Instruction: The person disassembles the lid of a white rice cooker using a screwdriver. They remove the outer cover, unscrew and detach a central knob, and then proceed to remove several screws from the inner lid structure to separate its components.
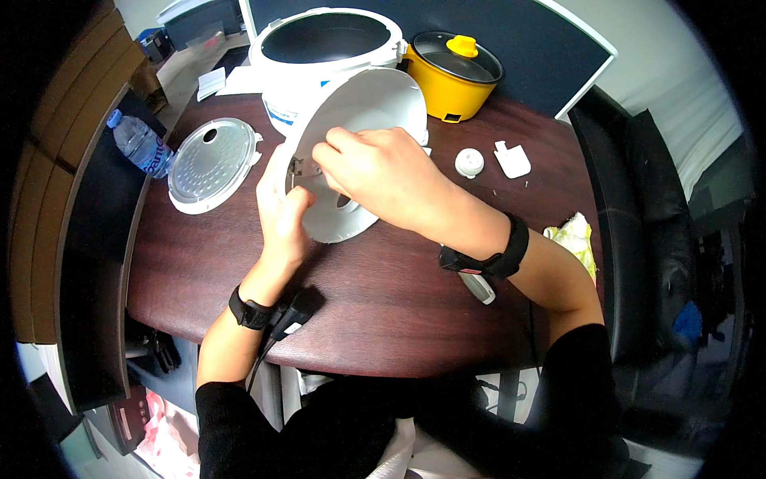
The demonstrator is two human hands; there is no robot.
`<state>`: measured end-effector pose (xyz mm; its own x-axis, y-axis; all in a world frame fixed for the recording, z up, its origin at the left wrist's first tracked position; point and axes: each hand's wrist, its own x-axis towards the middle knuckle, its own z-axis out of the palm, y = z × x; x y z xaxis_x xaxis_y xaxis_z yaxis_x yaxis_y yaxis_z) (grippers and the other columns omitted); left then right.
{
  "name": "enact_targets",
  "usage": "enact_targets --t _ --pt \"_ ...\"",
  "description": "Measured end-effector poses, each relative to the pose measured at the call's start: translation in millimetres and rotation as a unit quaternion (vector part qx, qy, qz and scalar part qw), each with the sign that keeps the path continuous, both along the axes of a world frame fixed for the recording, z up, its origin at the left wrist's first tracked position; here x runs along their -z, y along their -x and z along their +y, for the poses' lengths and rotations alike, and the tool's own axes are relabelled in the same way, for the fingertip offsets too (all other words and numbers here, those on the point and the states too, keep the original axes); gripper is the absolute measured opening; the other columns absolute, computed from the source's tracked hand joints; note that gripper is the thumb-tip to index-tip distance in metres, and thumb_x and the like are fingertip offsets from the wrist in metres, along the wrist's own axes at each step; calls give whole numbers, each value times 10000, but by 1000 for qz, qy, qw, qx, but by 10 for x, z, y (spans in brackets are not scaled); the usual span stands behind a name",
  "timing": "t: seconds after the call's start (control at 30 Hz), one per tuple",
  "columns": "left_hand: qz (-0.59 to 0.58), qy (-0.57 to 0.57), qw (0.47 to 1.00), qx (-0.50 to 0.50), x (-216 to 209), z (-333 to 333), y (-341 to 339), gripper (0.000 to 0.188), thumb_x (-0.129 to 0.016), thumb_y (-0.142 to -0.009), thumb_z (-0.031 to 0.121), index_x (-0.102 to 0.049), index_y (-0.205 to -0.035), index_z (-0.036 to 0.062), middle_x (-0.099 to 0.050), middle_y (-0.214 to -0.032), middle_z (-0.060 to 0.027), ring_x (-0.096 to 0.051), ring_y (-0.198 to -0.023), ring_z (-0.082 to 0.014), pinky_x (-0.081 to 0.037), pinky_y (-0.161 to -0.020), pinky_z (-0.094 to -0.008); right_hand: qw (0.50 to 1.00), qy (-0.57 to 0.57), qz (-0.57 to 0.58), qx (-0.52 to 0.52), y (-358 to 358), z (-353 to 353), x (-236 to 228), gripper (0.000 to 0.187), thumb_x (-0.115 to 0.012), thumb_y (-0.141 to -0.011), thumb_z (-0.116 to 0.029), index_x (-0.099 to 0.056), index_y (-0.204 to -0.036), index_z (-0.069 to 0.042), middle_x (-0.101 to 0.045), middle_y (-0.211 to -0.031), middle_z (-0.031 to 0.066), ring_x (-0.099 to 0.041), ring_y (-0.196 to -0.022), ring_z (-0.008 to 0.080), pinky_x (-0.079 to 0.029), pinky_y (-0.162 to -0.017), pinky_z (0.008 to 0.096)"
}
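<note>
A white rice cooker lid shell point(375, 102) is tilted up above the table, its hollow inner side toward me. My left hand point(281, 215) grips its left rim, thumb on the inside and fingers behind. Inside the hollow, my right hand point(371, 169) is closed with its fingers curled down; whatever they hold is hidden. Close to both hands, a small metal hinge part point(298, 166) shows on the shell's inner wall. Behind the shell stands the white rice cooker body point(279, 76), open at the top. A round grey inner lid point(209, 177) with small holes lies to the left.
At the back right is a yellow electric pot point(453, 89) with a glass lid. A round white cap point(469, 163) and flat white piece point(513, 161) lie right, near a crumpled cloth point(574, 239). A water bottle point(142, 145) stands left. A grey handle point(479, 288) and black plug point(294, 314) lie nearer.
</note>
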<state>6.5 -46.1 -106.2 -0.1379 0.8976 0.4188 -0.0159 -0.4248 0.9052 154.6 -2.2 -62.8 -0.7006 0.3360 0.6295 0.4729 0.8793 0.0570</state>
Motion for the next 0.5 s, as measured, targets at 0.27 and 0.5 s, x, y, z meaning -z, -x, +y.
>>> enact_targets --t 0.27,0.5 --pt "-32 15 999 -27 37 18 -3 516 -458 -668 155 -514 -1131 -64 -526 -914 -67 -469 -813 -138 -398 -694 -241 999 -12 34 17 38 -40 -41 94 -621 -699 -131 -562 -726 -62 -554 -698 71 -614 -570 211 -488 -482 312" --pt "-5 30 999 -33 74 21 76 490 -441 -694 179 -502 -1125 -47 -515 -962 -66 -456 -822 -142 -383 -716 -234 966 230 47 105 -776 -78 -98 75 -587 -801 -102 -572 -778 -32 -576 -611 81 -543 -493 146 -418 -466 278"
